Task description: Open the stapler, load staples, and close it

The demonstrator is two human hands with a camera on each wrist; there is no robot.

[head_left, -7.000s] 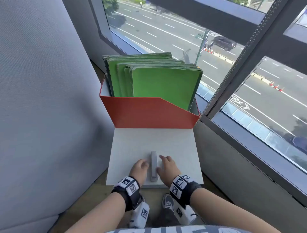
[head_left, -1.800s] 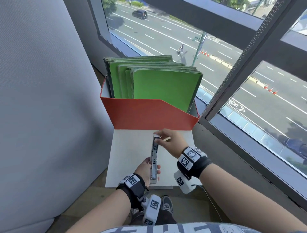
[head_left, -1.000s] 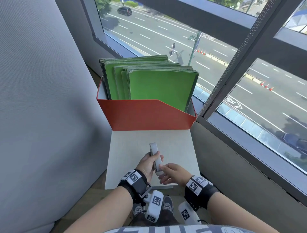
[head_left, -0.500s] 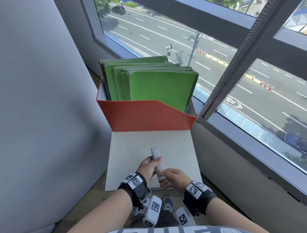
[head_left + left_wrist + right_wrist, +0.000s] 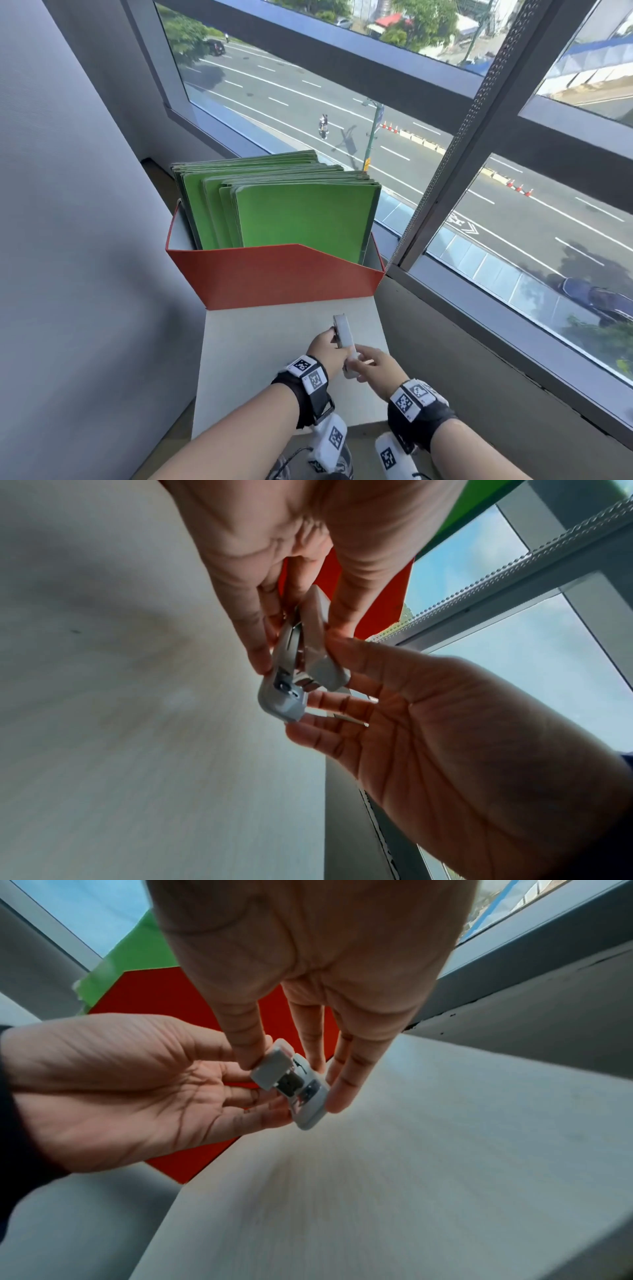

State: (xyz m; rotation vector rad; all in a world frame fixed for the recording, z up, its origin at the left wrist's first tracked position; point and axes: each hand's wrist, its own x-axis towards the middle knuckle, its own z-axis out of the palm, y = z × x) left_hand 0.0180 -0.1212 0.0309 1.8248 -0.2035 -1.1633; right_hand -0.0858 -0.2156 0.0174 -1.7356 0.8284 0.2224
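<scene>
Stapler [image 5: 343, 334] is being held up off the pale table [image 5: 260, 370], lifted above its near half, in front of the red file box [image 5: 274, 277] that is holding green folders [image 5: 301, 212]. The left hand [image 5: 325, 347] is gripping the grey body along its sides, thumb on one flank and fingers on the other, as the left wrist view is showing. The right hand [image 5: 375, 368] is working at the stapler's near end, thumb pressing the top cover and fingertips [image 5: 301, 726] touching the hinge end, so it too is pinching the tool. From the wrist views, the top cover and the lower body are standing only a little apart, with metal parts showing in the narrow gap between them; whether a row of staples is sitting in the channel cannot be told. A thin, straight metallic sliver is showing beside the right fingers in the left wrist view, but what it is cannot be made out. Judging from this, the task is looking to be either at its opening step or at its closing one, and the pictures are not settling which; no loose strip of staples is plainly lying on the table. What is left, at the least, is bringing the cover fully shut and setting the tool back down.
</scene>
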